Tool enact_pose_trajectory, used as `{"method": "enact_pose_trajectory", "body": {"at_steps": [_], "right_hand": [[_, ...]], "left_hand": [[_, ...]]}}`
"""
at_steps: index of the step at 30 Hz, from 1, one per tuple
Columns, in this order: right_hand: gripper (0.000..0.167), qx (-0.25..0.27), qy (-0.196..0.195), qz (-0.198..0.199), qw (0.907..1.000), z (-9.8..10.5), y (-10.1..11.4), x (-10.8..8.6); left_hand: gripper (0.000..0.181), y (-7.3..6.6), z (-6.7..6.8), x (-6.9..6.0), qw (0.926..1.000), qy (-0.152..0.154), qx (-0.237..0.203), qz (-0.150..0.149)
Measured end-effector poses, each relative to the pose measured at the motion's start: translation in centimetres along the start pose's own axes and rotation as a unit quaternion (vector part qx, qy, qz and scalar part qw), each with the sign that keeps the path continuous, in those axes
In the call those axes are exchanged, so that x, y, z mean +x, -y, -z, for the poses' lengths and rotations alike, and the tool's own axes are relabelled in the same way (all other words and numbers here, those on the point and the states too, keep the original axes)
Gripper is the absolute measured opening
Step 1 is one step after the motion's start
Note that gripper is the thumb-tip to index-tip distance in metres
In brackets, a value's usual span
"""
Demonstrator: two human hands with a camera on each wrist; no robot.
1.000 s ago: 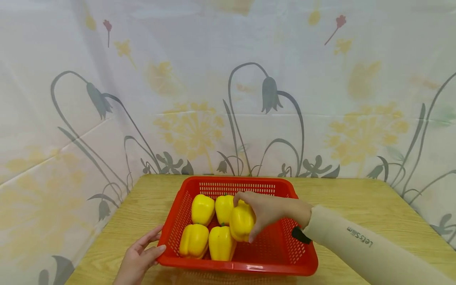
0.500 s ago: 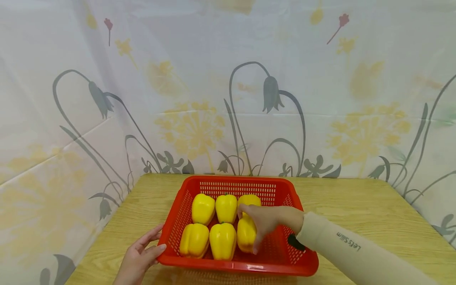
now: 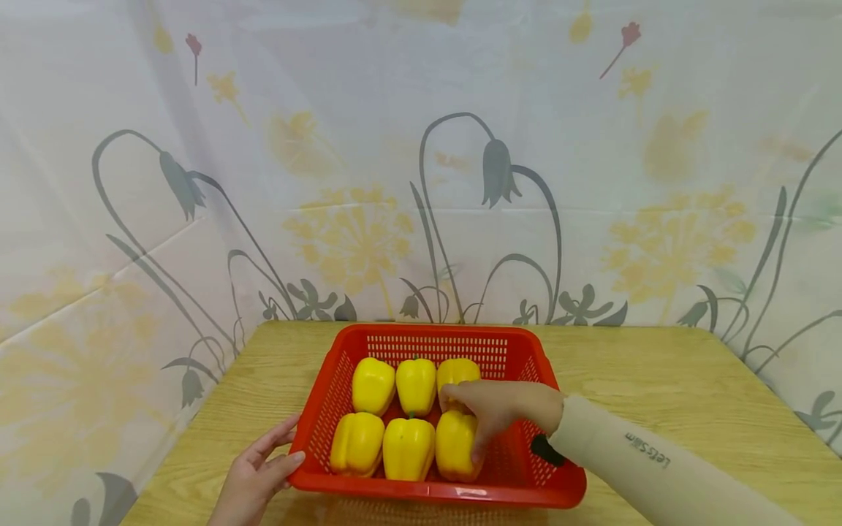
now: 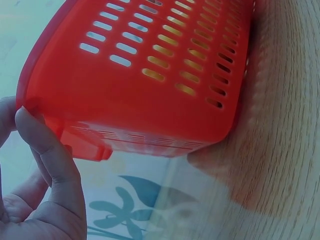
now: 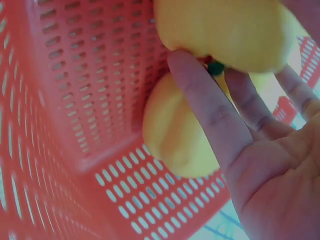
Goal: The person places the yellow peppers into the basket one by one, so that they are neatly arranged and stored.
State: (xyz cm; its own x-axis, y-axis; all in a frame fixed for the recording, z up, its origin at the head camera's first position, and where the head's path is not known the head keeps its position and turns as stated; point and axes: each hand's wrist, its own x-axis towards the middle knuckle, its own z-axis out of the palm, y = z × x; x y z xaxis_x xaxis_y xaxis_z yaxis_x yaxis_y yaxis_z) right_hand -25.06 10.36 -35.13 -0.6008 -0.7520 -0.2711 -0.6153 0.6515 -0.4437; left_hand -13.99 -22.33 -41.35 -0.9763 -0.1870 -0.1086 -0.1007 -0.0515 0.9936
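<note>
A red perforated plastic basket [image 3: 430, 492] holds several yellow bell peppers in two rows. My left hand [image 3: 253, 478] pinches the basket's front left corner, thumb and fingers on the rim [image 4: 25, 85]. Inside the basket, my right hand [image 3: 496, 413] grips the front right bell pepper [image 3: 454, 449], its thumb at the near side and fingers at the far side. In the right wrist view the fingers lie along that pepper [image 5: 225, 32] near a green stem [image 5: 215, 68]. Just behind it sits another bell pepper [image 3: 458, 370], partly hidden by the hand.
To the left stand the other peppers, among them the front middle pepper [image 3: 409, 449] and back left pepper [image 3: 373, 387]. The basket rests on a wood-grain table [image 3: 631, 372]. A flower-patterned cloth [image 3: 368, 109] hangs behind it.
My right hand has lowered its pepper toward the front, beside the front middle one. The back right pepper, earlier hidden, now shows. My left hand stays on the rim.
</note>
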Motion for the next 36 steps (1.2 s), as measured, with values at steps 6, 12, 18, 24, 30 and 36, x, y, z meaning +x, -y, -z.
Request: {"method": "enact_pose_trajectory", "body": {"at_steps": [6, 12, 18, 24, 30, 36], "right_hand": [[0.044, 0.002, -0.029, 0.023, 0.9993, 1.0, 0.1, -0.8], [0.029, 0.006, -0.083, 0.050, 0.9953, 1.7, -0.2, -1.7], [0.022, 0.026, -0.149, 0.049, 0.9872, 2.6, 0.5, -3.3], [0.019, 0.043, -0.200, 0.078, 0.9758, 2.7, 0.6, -5.1], [0.019, 0.054, -0.244, 0.069, 0.9658, 2.3, -0.1, -6.8], [0.015, 0.058, -0.292, 0.056, 0.9529, 1.6, -1.3, -8.9]], "left_hand": [[0.040, 0.1, 0.2, 0.1, 1.0000, 0.005, 0.000, -0.007], [0.039, 0.1, 0.1, 0.3, 0.9999, 0.005, 0.006, 0.008], [0.043, 0.0, 0.3, 0.5, 0.9997, -0.001, 0.012, 0.020], [0.039, 0.0, 0.6, 0.7, 0.9994, -0.006, 0.018, 0.029], [0.029, 0.1, 1.2, 0.7, 0.9993, -0.017, 0.013, 0.030], [0.024, -0.1, 2.4, 0.7, 0.9984, -0.021, 0.030, 0.044]]}}
